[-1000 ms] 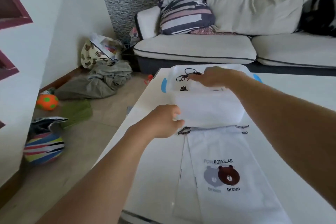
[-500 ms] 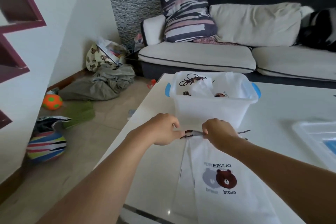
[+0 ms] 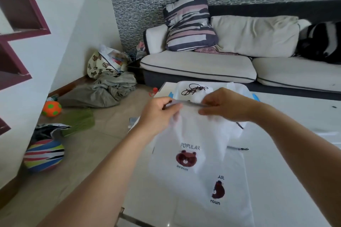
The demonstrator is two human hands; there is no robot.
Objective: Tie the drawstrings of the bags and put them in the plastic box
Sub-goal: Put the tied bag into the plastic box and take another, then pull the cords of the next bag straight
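Note:
A white drawstring bag (image 3: 186, 140) with a brown bear print hangs lifted above the white table (image 3: 287, 180). My left hand (image 3: 158, 114) pinches its top left corner and dark drawstring. My right hand (image 3: 225, 107) pinches the top edge a little to the right. Another white bear bag (image 3: 221, 201) lies flat on the table below it. Behind my hands stands the clear plastic box (image 3: 239, 88) with blue handles, mostly hidden; a tied bag with a dark knotted string (image 3: 193, 89) lies inside it.
A white and grey sofa (image 3: 203, 66) with cushions stands behind the table. On the floor at the left lie a heap of grey cloth (image 3: 103, 92), a green cloth (image 3: 79, 120), an orange ball (image 3: 52, 108) and a striped ball (image 3: 43, 155).
My right hand left the box and took the bag's top edge. Both hands then lifted the top bag off the table, uncovering the bag beneath.

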